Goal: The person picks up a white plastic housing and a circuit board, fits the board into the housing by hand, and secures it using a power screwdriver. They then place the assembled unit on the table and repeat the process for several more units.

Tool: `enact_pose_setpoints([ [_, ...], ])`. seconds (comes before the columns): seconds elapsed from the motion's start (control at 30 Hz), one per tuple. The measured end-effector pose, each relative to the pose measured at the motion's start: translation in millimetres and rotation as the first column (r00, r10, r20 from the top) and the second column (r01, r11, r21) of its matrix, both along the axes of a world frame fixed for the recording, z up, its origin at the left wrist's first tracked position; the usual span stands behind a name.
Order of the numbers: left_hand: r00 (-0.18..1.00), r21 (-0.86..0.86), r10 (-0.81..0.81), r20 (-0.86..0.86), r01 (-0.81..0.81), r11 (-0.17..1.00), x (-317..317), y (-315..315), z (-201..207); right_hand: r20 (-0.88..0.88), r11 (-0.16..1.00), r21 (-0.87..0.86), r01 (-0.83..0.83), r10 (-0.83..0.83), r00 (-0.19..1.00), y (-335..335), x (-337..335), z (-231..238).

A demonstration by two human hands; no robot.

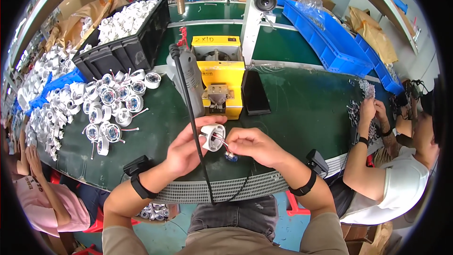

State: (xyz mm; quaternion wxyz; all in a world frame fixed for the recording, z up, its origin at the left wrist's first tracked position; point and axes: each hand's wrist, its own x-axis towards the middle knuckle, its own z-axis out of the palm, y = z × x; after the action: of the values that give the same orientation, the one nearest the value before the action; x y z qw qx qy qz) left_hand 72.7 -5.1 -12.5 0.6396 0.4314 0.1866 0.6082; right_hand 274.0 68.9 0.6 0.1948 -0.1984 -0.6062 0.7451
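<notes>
Wires (pixel 220 137) run from the open side of a white plastic cup (pixel 210 140) to the right hand (pixel 255 146), both held over the near edge of the green bench (pixel 302 106). The left hand (pixel 184 151) is partly curled, thumb and fingers closed around the cup, whose opening faces right. The right hand has its thumb and forefinger pinched on the wires, with a small blue disc (pixel 231 157) just below the fingertips. A black cord (pixel 186 99) hangs in front of the left hand, coming from a grey tool (pixel 189 73) beside a yellow machine (pixel 226 76). A black slab (pixel 257 95) lies right of the machine. Wired cups (pixel 113 133) are heaped on the left, in front of a black crate (pixel 125 56) piled with white parts (pixel 126 21).
</notes>
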Motion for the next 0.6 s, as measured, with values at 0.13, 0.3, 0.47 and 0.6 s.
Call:
enact_pose_setpoints([
  [0.13, 0.983, 0.181, 0.081, -0.163, -0.051, 0.982, -0.8, -0.5, -6.0, -0.022, 0.991, 0.121, -0.066, 0.069, 0.997, -1.0, -0.7, -3.3],
  [0.3, 0.988, 0.161, 0.057, -0.141, -0.034, 0.986, 0.1, -2.7, -4.8, -0.016, 0.959, 0.277, -0.059, 0.066, 0.998, 1.6, 0.0, -6.9],
  [0.47, 0.984, 0.212, 0.059, -0.165, -0.023, 0.977, 1.4, -3.6, -6.1, 0.026, 0.855, 0.514, -0.063, 0.057, 0.998, 3.4, 1.2, -0.3],
  [0.6, 0.952, 0.201, 0.088, -0.293, -0.029, 0.979, 0.8, -5.8, -2.3, 0.068, 0.918, 0.394, -0.041, 0.016, 0.998, 1.7, 4.0, -2.5],
])
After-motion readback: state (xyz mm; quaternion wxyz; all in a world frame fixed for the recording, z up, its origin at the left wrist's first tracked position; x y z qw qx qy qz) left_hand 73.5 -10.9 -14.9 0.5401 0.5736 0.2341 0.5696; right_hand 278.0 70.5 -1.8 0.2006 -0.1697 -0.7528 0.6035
